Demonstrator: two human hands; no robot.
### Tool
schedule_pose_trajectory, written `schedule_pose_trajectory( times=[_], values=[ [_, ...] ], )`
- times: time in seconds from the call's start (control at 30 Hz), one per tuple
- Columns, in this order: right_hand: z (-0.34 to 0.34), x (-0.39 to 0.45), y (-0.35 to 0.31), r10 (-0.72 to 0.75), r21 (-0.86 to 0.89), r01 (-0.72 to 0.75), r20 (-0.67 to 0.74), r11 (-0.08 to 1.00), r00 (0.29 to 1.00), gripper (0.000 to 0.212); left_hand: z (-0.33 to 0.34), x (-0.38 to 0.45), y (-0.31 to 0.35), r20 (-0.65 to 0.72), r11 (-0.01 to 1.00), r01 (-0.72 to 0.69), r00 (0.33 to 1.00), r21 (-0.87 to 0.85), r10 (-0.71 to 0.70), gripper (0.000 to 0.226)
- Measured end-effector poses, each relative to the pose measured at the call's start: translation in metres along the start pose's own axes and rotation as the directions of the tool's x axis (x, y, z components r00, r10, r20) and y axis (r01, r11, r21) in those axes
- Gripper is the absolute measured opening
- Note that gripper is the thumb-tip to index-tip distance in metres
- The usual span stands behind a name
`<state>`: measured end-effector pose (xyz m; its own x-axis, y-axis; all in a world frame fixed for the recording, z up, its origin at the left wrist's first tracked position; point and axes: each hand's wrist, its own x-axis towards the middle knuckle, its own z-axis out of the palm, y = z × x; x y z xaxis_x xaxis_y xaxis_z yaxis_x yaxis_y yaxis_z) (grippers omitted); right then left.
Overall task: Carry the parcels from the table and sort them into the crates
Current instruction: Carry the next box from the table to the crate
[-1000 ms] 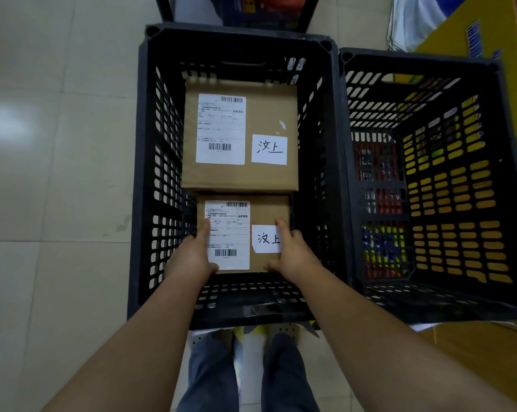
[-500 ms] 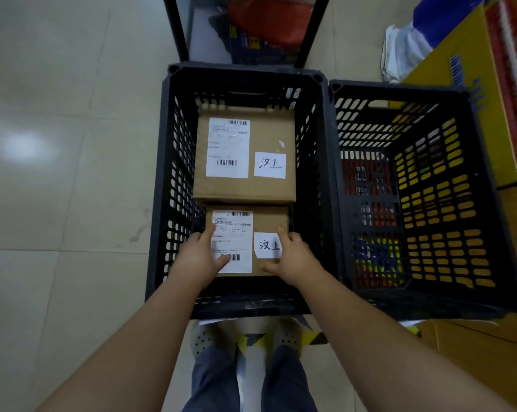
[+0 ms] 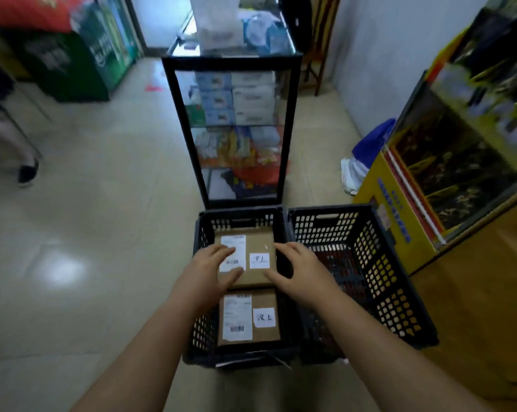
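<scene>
Two black slatted crates stand side by side on the tiled floor. The left crate (image 3: 196,295) holds two brown cardboard parcels with white labels: a larger far parcel (image 3: 258,245) and a smaller near parcel (image 3: 267,334). The right crate (image 3: 400,295) looks to hold no parcel. My left hand (image 3: 212,270) and my right hand (image 3: 299,270) hover above the left crate with relaxed, spread fingers, holding nothing. They partly cover the far parcel from this angle.
A black-framed glass shelf unit (image 3: 285,138) with stacked goods stands right behind the crates. A yellow display cabinet (image 3: 394,221) is to the right on a wooden floor area. Green boxes (image 3: 82,60) lie far left, where another person's leg (image 3: 10,138) shows.
Both hands have let go of the near parcel and risen out of the left crate. The camera has lifted and pulled back, showing the room.
</scene>
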<state>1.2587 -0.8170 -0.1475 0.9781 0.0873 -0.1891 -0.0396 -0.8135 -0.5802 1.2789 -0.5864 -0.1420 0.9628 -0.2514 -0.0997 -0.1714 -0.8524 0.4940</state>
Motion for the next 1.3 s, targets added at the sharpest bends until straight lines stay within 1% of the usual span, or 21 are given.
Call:
schedule_pose_trajectory(
  times=[0.07,0.13,0.23,0.33,0.43,0.5,0.6,0.63,0.7,0.77,0.83,0.93,0.97,1.0,1.07,1.1,1.13,1.17,1.2,1.23,1.3],
  values=[
    [-0.035,-0.012,-0.015,-0.014,0.015,0.015,-0.094,1.0,0.996,0.072,-0.03,0.003,0.025,-0.066,0.997,-0.074,0.995,-0.016,0.073,0.055],
    [-0.066,-0.026,-0.025,0.002,0.017,0.001,-0.203,1.0,0.979,0.071,-0.053,0.01,0.049,-0.099,0.985,-0.166,0.982,-0.039,0.161,0.054],
    [-0.103,-0.055,-0.031,0.086,0.043,-0.075,-0.361,0.996,0.929,0.07,-0.076,0.021,0.086,-0.096,0.943,-0.328,0.942,-0.06,0.321,0.055],
    [-0.131,-0.1,-0.032,0.19,0.106,-0.158,-0.525,0.982,0.83,0.067,-0.086,0.026,0.125,-0.059,0.864,-0.496,0.868,-0.091,0.493,0.056],
    [-0.152,-0.164,-0.038,0.334,0.197,-0.272,-0.616,0.942,0.713,0.064,-0.091,0.014,0.174,-0.008,0.756,-0.64,0.764,-0.136,0.645,0.053],
    [-0.16,-0.212,-0.041,0.395,0.2,-0.362,-0.681,0.91,0.617,0.064,-0.091,-0.003,0.213,0.037,0.674,-0.709,0.683,-0.207,0.729,0.054],
    [-0.161,-0.296,-0.046,0.45,0.207,-0.49,-0.771,0.847,0.45,0.062,-0.077,-0.039,0.271,0.037,0.496,-0.823,0.507,-0.277,0.861,0.069],
    [-0.158,-0.326,-0.047,0.473,0.22,-0.536,-0.788,0.815,0.396,0.063,-0.074,-0.059,0.291,0.057,0.45,-0.846,0.454,-0.285,0.889,0.069],
    [-0.15,-0.387,-0.055,0.493,0.252,-0.596,-0.823,0.763,0.284,0.066,-0.061,-0.101,0.325,0.077,0.344,-0.891,0.336,-0.296,0.939,0.059],
    [-0.135,-0.448,-0.064,0.507,0.307,-0.631,-0.846,0.713,0.162,0.067,-0.048,-0.149,0.355,0.071,0.207,-0.925,0.194,-0.32,0.978,0.055],
    [-0.115,-0.509,-0.079,0.511,0.353,-0.668,-0.858,0.655,0.047,0.067,-0.034,-0.202,0.382,0.096,0.072,-0.92,0.038,-0.385,0.995,0.057],
    [-0.073,-0.601,-0.11,0.524,0.431,-0.74,-0.842,0.517,-0.124,0.06,-0.011,-0.297,0.412,0.096,-0.107,-0.874,-0.172,-0.474,0.98,0.059],
    [-0.056,-0.635,-0.124,0.522,0.472,-0.747,-0.83,0.468,-0.197,0.059,-0.004,-0.337,0.419,0.079,-0.172,-0.851,-0.242,-0.495,0.967,0.062],
    [-0.039,-0.665,-0.137,0.523,0.511,-0.747,-0.812,0.426,-0.257,0.058,0.002,-0.374,0.423,0.066,-0.217,-0.826,-0.292,-0.52,0.954,0.062],
    [-0.002,-0.723,-0.164,0.526,0.59,-0.736,-0.763,0.332,-0.375,0.058,0.009,-0.448,0.425,0.081,-0.271,-0.771,-0.384,-0.576,0.92,0.057],
    [0.026,-0.763,-0.186,0.512,0.64,-0.718,-0.728,0.272,-0.456,0.059,0.013,-0.502,0.422,0.076,-0.321,-0.732,-0.452,-0.6,0.889,0.055],
    [0.045,-0.79,-0.201,0.486,0.664,-0.709,-0.713,0.237,-0.505,0.06,0.015,-0.539,0.42,0.071,-0.353,-0.707,-0.494,-0.613,0.867,0.055],
    [0.056,-0.807,-0.211,0.475,0.684,-0.698,-0.696,0.21,-0.539,0.061,0.017,-0.562,0.418,0.061,-0.371,-0.69,-0.515,-0.621,0.855,0.056],
    [0.076,-0.834,-0.229,0.449,0.708,-0.686,-0.674,0.166,-0.586,0.061,0.019,-0.6,0.413,0.043,-0.405,-0.65,-0.558,-0.643,0.828,0.056],
    [0.099,-0.861,-0.249,0.425,0.74,-0.66,-0.641,0.125,-0.639,0.062,0.02,-0.641,0.405,0.023,-0.44,-0.604,-0.605,-0.664,0.796,0.056],
    [0.141,-0.91,-0.286,0.371,0.797,-0.602,-0.574,0.05,-0.73,0.062,0.021,-0.718,0.388,0.008,-0.486,-0.537,-0.676,-0.69,0.737,0.053]
  ],
)
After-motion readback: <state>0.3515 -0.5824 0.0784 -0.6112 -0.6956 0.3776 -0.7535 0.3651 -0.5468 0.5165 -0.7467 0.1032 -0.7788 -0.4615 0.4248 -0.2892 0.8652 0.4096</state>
